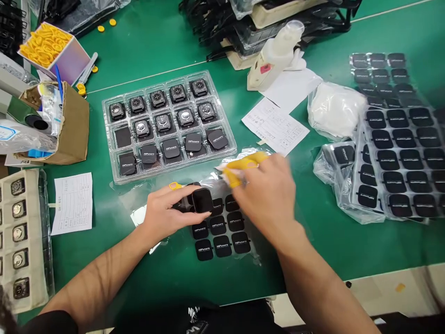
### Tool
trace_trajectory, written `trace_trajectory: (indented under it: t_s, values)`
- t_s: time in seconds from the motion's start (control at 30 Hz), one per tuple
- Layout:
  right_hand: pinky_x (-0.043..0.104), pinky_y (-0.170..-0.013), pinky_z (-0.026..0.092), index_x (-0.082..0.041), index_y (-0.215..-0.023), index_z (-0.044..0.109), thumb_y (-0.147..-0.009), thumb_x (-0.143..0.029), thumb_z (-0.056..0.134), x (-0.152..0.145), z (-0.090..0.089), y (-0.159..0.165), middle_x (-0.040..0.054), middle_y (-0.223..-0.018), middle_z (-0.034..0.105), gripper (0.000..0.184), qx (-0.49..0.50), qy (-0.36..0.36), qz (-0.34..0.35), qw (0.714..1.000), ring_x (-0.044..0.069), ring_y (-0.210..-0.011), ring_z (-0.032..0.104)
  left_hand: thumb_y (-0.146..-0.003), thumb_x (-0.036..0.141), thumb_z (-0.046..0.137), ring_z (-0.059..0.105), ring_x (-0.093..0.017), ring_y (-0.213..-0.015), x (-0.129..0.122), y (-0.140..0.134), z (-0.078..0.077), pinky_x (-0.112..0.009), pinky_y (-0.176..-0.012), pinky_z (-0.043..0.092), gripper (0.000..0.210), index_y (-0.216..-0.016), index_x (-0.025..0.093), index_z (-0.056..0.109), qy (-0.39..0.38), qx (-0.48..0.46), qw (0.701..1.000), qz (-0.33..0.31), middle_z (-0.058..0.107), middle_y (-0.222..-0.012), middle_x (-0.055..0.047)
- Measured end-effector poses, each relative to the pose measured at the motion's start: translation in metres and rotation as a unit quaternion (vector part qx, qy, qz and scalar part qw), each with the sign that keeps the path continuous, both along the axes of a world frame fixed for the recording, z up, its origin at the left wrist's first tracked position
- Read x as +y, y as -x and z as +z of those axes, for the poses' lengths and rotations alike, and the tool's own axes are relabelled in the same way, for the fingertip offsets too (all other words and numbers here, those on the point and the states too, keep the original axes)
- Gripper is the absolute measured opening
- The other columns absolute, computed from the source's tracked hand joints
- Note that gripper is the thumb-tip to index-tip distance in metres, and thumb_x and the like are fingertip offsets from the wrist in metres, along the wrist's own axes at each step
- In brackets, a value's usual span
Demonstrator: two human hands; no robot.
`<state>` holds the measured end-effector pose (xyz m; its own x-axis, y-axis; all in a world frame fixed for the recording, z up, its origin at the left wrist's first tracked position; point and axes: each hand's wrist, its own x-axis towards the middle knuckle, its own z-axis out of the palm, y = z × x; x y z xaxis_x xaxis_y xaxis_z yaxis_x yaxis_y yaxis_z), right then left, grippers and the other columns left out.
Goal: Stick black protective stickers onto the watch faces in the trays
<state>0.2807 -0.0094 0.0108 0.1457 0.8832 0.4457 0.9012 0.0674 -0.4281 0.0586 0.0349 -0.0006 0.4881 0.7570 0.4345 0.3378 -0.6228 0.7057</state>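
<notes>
Between the thumb and fingers of my left hand (163, 206) is a square black smartwatch body (202, 200), its dark glossy screen facing up. A yellow finger cot shows on one finger. My right hand (260, 190), blurred, hovers up and to the right of the watch, with yellow finger cots on its bent, closed fingers. Something whitish shows at its fingertips, too smeared to name. Beneath both hands lies a clear sheet of black square screen films (222, 246) printed HiFuture. Behind them, a clear plastic tray (167, 178) holds watch bodies, some face down, others covered with HiFuture films.
More film sheets (396, 160) are stacked at right beside a white bagged bundle (335, 109). A white bottle (274, 58) stands near paper slips (276, 125). At left are a cardboard box (74, 125), a box of yellow finger cots (66, 58) and another watch tray (33, 241).
</notes>
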Motion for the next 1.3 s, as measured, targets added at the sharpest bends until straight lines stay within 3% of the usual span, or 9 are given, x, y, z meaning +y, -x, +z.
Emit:
trace_trajectory:
  t_s: [0.07,0.17,0.27,0.47,0.57,0.73,0.93,1.07,1.3]
  values:
    - [0.055,-0.095,0.055,-0.019,-0.107,0.078,-0.100,-0.026,0.067,0.001,0.001,-0.013,0.0185,-0.117,0.074,0.015,-0.023,-0.007,-0.032,0.999,0.036,-0.115,0.066,-0.078,0.038,0.095,0.068,-0.013,-0.060,0.000,0.001,0.001,-0.025,-0.057,0.058,0.036,-0.107,0.022,0.081,-0.013,0.004,1.000,-0.014,0.083,-0.084,0.000]
    - [0.054,-0.108,0.056,-0.026,-0.130,0.071,-0.103,-0.025,0.063,0.002,0.007,-0.019,0.0127,-0.136,0.072,0.028,0.096,0.041,0.133,0.986,0.031,-0.128,0.067,-0.080,0.042,0.094,0.066,-0.013,-0.058,0.000,0.000,0.004,-0.026,-0.055,0.057,0.036,-0.109,0.025,0.080,-0.029,0.015,0.999,-0.029,0.082,-0.082,0.000]
    - [0.047,-0.097,0.064,-0.028,-0.129,0.071,-0.100,-0.020,0.064,0.003,0.011,-0.008,0.0072,-0.122,0.078,0.031,0.215,0.150,0.229,0.938,0.026,-0.114,0.074,-0.080,0.041,0.094,0.068,-0.015,-0.060,0.000,-0.001,0.006,-0.029,-0.057,0.059,0.036,-0.111,0.028,0.080,-0.038,0.005,0.998,-0.044,0.080,-0.080,0.000]
    - [0.040,-0.086,0.066,-0.027,-0.115,0.076,-0.095,-0.018,0.069,0.004,0.008,0.000,0.0035,-0.101,0.082,0.023,0.292,0.191,0.165,0.923,0.022,-0.092,0.078,-0.079,0.039,0.095,0.072,-0.016,-0.067,-0.002,0.000,0.004,-0.029,-0.064,0.062,0.037,-0.112,0.029,0.081,-0.019,0.005,0.998,-0.055,0.082,-0.090,-0.001]
    - [0.038,-0.082,0.065,-0.027,-0.110,0.077,-0.097,-0.018,0.067,0.004,0.009,-0.002,0.0036,-0.102,0.084,0.019,0.294,0.195,0.160,0.922,0.022,-0.092,0.079,-0.077,0.042,0.095,0.075,-0.019,-0.076,-0.003,0.002,0.003,-0.031,-0.069,0.065,0.038,-0.111,0.029,0.082,-0.003,0.029,0.998,-0.046,0.082,-0.097,-0.003]
    - [0.035,-0.079,0.064,-0.026,-0.110,0.078,-0.099,-0.021,0.065,0.002,0.012,0.000,0.0033,-0.103,0.083,0.018,0.299,0.176,0.158,0.925,0.021,-0.093,0.078,-0.077,0.039,0.096,0.077,-0.021,-0.082,-0.004,0.002,0.003,-0.032,-0.073,0.067,0.041,-0.113,0.025,0.081,-0.047,0.021,0.997,-0.053,0.081,-0.107,-0.008]
    - [0.033,-0.067,0.055,-0.024,-0.094,0.071,-0.101,-0.023,0.066,0.002,0.014,0.013,0.0017,-0.090,0.076,0.009,0.241,0.111,0.192,0.945,0.019,-0.080,0.068,-0.074,0.047,0.097,0.075,-0.019,-0.073,-0.004,0.006,-0.002,-0.031,-0.068,0.065,0.046,-0.112,0.026,0.082,-0.015,0.015,0.997,-0.078,0.081,-0.096,-0.005]
    - [0.044,-0.081,0.053,-0.026,-0.097,0.067,-0.098,-0.011,0.057,0.002,0.006,0.023,0.0065,-0.098,0.074,0.018,0.124,0.036,0.153,0.980,0.027,-0.092,0.068,-0.070,0.044,0.100,0.074,-0.020,-0.072,-0.005,0.008,-0.005,-0.031,-0.065,0.062,0.050,-0.113,0.024,0.083,0.021,-0.007,0.995,-0.095,0.080,-0.090,-0.005]
    - [0.045,-0.084,0.047,-0.025,-0.102,0.066,-0.100,-0.014,0.051,0.007,-0.001,0.028,0.0071,-0.096,0.077,0.018,0.016,0.010,0.099,0.995,0.026,-0.080,0.063,-0.066,0.040,0.103,0.076,-0.021,-0.083,0.000,0.006,-0.004,-0.034,-0.074,0.066,0.053,-0.111,0.022,0.082,0.057,-0.058,0.992,-0.094,0.078,-0.102,-0.008]
